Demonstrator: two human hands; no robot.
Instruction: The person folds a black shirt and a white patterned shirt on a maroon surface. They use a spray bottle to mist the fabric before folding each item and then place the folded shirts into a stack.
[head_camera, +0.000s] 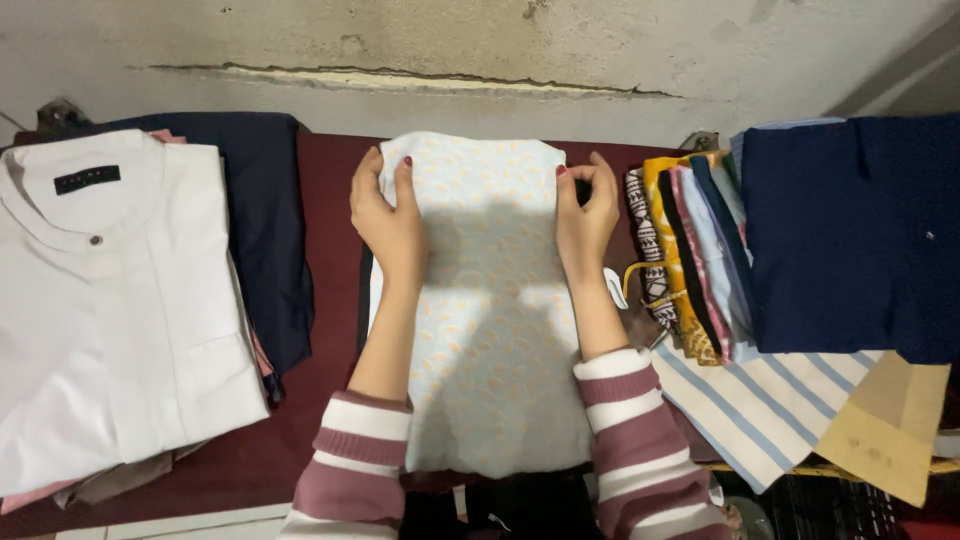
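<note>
A: Where is the shirt you work on?

B: The folded patterned shirt (490, 300) lies in the middle of the dark red table (325, 180), between the white shirt pile (110, 290) and the stack of coloured clothes (700, 260). Its long side runs away from you, and its far end points to the wall (480, 50).

A: How do you hold it?

B: Your left hand (388, 215) and right hand (585, 215) press its far corners. The fingers are bent and close together, pinching the cloth edge, I think to keep the fold flat and straight.
</note>
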